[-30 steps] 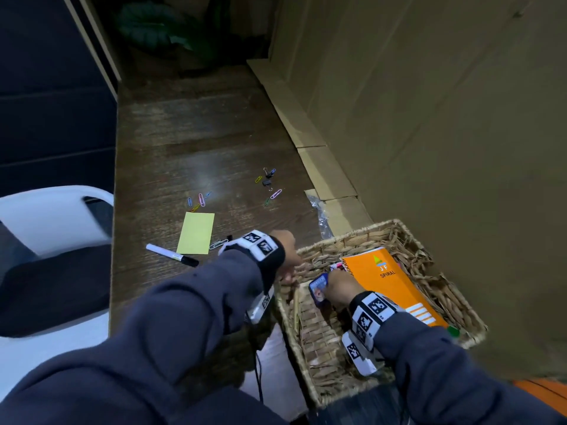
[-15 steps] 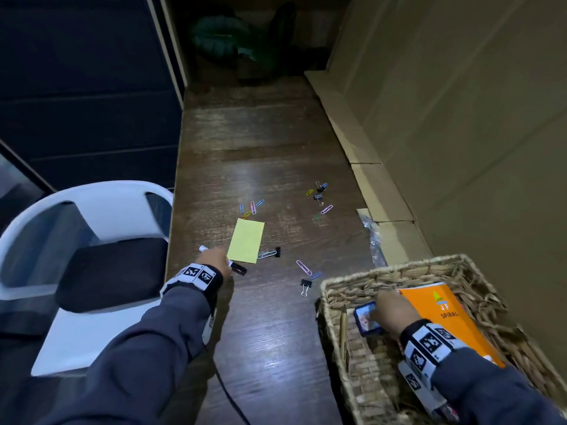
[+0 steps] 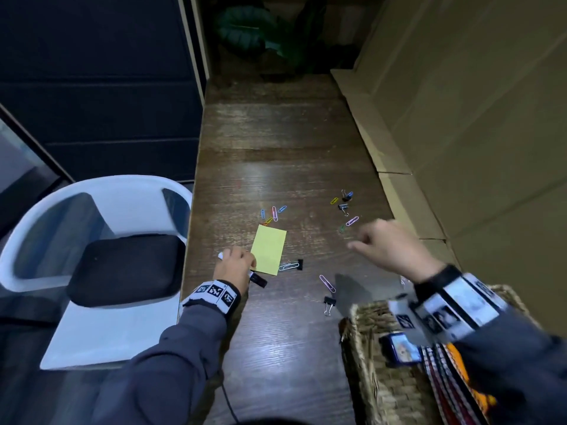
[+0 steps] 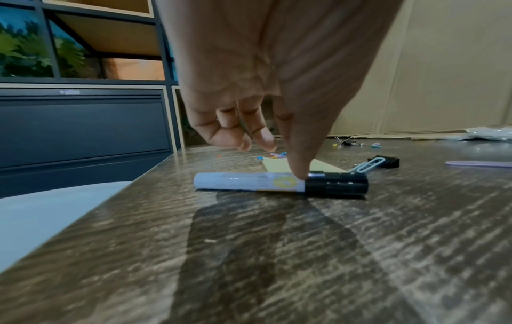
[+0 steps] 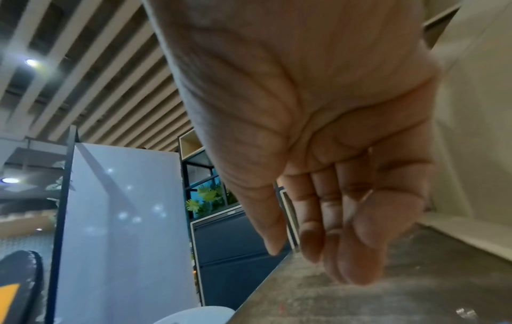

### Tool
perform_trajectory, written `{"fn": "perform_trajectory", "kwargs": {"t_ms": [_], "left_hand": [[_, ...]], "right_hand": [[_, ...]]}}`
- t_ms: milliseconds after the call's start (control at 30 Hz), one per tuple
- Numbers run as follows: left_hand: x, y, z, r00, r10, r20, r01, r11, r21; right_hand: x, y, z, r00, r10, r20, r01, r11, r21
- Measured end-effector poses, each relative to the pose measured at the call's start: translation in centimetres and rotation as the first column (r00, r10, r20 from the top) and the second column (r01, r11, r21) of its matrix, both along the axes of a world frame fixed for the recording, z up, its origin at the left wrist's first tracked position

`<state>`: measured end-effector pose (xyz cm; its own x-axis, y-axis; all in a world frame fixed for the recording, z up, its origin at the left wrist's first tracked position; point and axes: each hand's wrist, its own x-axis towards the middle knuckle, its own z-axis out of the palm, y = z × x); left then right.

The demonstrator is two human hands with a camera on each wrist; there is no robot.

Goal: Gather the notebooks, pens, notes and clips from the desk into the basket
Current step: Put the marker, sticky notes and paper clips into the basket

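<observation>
- The marker, lying on the desk beside the yellow note, is being touched by the thumb of the left hand; its fingers are hanging loosely curled.
- The right hand is being held empty above the desk, fingers relaxed, near scattered clips.
- The basket is being kept at the near right.

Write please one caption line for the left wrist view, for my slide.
Left hand reaches down, thumb on a white marker with black cap lying on the wooden desk.
</observation>
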<state>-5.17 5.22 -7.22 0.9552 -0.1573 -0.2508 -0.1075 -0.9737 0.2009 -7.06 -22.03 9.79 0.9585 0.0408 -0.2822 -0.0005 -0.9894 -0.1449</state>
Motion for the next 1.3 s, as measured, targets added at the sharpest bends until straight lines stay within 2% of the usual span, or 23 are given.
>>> {"fn": "perform_trajectory", "kwargs": {"t_ms": [67,133,267,400,500,600,733,800,867,933,1033,1100,1133,1200,1300], "left_hand": [[0.0,-0.3,-0.2,0.999,-0.038,-0.012,0.039,0.999,0.032],[0.0,-0.6,-0.4,0.998,-0.065,-0.028,0.066,0.996,0.060],[-0.1,-1.3,-0.7,0.993,-0.098,-0.068,0.104,0.990,0.096],[-0.8,-1.3,0.1,0.994,-0.095,-0.059,0.100,0.992,0.081],[-2.0,-0.5,2.2,0.999,-0.033,0.012,0.033,0.998,-0.051],[-4.1,0.4,4.9,0.997,0.068,0.046,-0.055,0.970,-0.236],[-7.0,1.5,6.5,0.990,0.143,0.006,-0.128,0.906,-0.403],[-8.1,1.9,6.4,0.987,0.159,-0.025,-0.154,0.890,-0.430],[-8.9,2.0,6.2,0.987,0.156,-0.031,-0.154,0.890,-0.429],[-9.4,1.7,6.3,0.986,0.163,-0.034,-0.160,0.869,-0.468],[-9.9,1.0,6.6,0.986,0.160,-0.045,-0.161,0.853,-0.497],[-10.2,0.5,6.9,0.984,0.173,-0.044,-0.172,0.848,-0.501],[-10.2,0.2,7.1,0.983,0.181,-0.043,-0.177,0.844,-0.507],[-10.2,-0.5,7.6,0.981,0.186,-0.051,-0.185,0.836,-0.516],[-10.2,-1.8,8.0,0.982,0.171,-0.075,-0.184,0.814,-0.551]], "right_hand": [[3.1,3.1,-1.0,0.997,0.082,0.006,-0.082,0.994,0.075],[5.8,6.1,-3.5,0.988,0.146,-0.057,-0.138,0.983,0.118],[9.4,10.5,-9.1,0.959,0.185,-0.216,-0.176,0.983,0.060],[11.3,12.4,-13.1,0.958,0.147,-0.248,-0.153,0.988,-0.005],[12.2,12.9,-15.0,0.967,0.107,-0.230,-0.104,0.994,0.024],[12.6,13.3,-16.3,0.970,0.093,-0.226,-0.104,0.994,-0.035],[13.1,13.6,-17.1,0.971,0.076,-0.225,-0.110,0.984,-0.140],[13.5,13.5,-17.3,0.969,0.082,-0.233,-0.127,0.974,-0.186],[13.6,13.2,-17.1,0.962,0.095,-0.256,-0.154,0.962,-0.223],[13.7,12.8,-16.3,0.956,0.107,-0.273,-0.164,0.967,-0.194],[13.7,11.7,-13.0,0.914,0.155,-0.375,-0.150,0.988,0.041],[13.0,10.4,-9.3,0.898,0.146,-0.415,-0.055,0.973,0.222],[12.3,9.4,-7.3,0.909,0.136,-0.394,-0.010,0.952,0.305],[10.3,7.0,-2.9,0.950,0.129,-0.284,-0.013,0.927,0.375],[5.8,2.5,2.7,0.991,0.112,-0.077,-0.080,0.940,0.331]]}}
